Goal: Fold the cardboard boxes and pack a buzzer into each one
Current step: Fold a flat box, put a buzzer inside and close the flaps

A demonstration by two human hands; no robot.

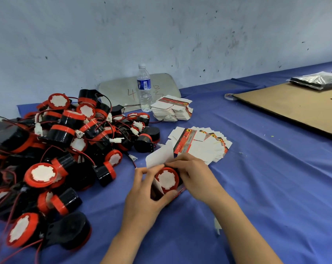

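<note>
My left hand [144,195] and right hand [196,176] grip the box [158,156] holding a buzzer [166,179], over blue tablecloth [266,187], scuffed wall [161,35] behind.

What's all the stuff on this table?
Red-and-black round plastic buzzers: a big pile, table's left.
Single red-rimmed buzzer: one, white centre, inside the held box.
White cardboard box: one, partly folded, between the hands.
Fanned flat box blanks: many, white and red, beyond the hands.
Stacked flat box blanks: one stack, white, beside the bottle.
Clear plastic water bottle: one, blue label, near the wall.
Grey rounded panel: one, leaning on the wall.
Brown cardboard sheet: one, right side.
Tape roll: one, white, at the sheet's corner.
Shiny dark plastic packet: one, far right.
Blue tablecloth: one, covering the table.
Left hand: grips the box.
Right hand: holds the box's far side.
</note>
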